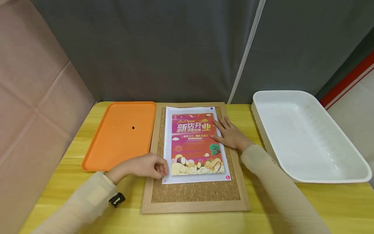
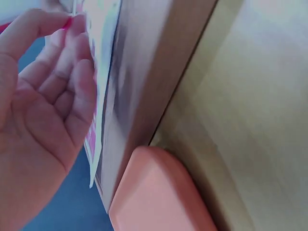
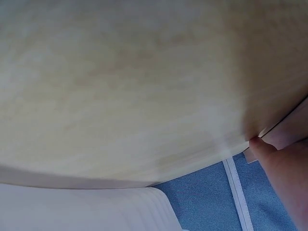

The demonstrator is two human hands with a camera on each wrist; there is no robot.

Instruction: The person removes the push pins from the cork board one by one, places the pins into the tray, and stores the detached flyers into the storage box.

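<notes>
A red and purple poster (image 1: 193,146) with a white border lies on a wood-framed cork board (image 1: 198,195). A purple pushpin (image 1: 211,108) sits at its far right corner, and a pink pushpin (image 1: 228,177) at its near right corner. My left hand (image 1: 152,166) is at the near left corner, fingers curled. In the left wrist view, its thumb and forefinger pinch a small pink pushpin (image 2: 66,23) beside the paper. My right hand (image 1: 232,134) rests with spread fingers across the poster's right edge and the board's frame.
An orange tray (image 1: 117,143) with a small black object (image 1: 133,127) on it adjoins the board's left side. A deep white tub (image 1: 301,139) stands to the right on the yellow wood-grain table (image 1: 271,211). A grey curtain (image 1: 163,52) hangs behind.
</notes>
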